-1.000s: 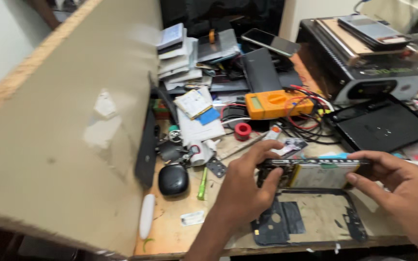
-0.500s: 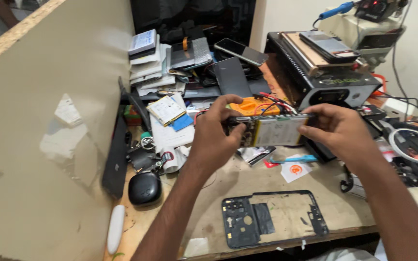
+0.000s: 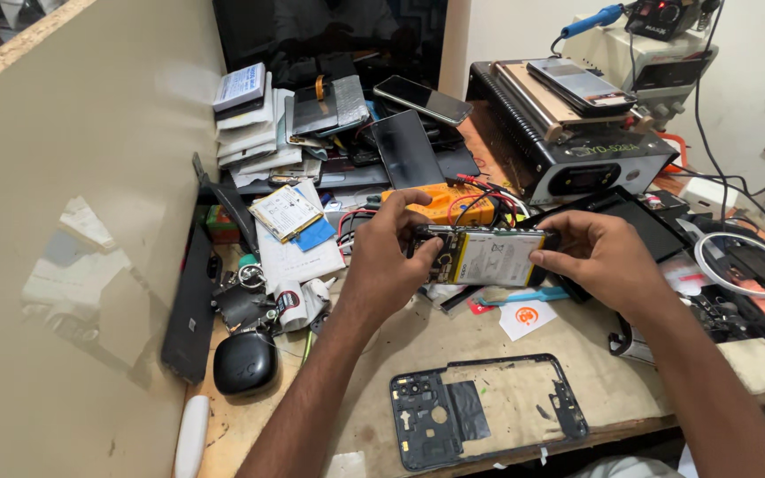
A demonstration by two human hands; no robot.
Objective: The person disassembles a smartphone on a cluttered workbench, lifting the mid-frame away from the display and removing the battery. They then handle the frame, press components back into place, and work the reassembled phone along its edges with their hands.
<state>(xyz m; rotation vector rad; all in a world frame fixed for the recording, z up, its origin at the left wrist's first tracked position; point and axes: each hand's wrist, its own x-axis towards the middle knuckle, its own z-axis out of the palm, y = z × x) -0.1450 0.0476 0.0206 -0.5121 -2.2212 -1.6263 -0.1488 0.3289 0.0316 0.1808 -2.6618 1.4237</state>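
We hold an opened phone (image 3: 486,256) between both hands, lifted above the cluttered workbench (image 3: 595,389) and turned so that its inner side faces us. Our left hand (image 3: 389,257) grips its left end, fingers curled over the top edge, and our right hand (image 3: 597,252) pinches its right end between thumb and fingertips. With the back cover off, the phone shows a pale, flat rectangular battery filling most of its body, with a dark circuit board at the left end beside our left fingers. It hangs just in front of an orange multimeter (image 3: 440,203) with red and black leads. Below our wrists, near the bench edge, lies a dark phone frame (image 3: 487,417) with its camera cut-outs showing. A black oval case (image 3: 245,363) sits well to the left.
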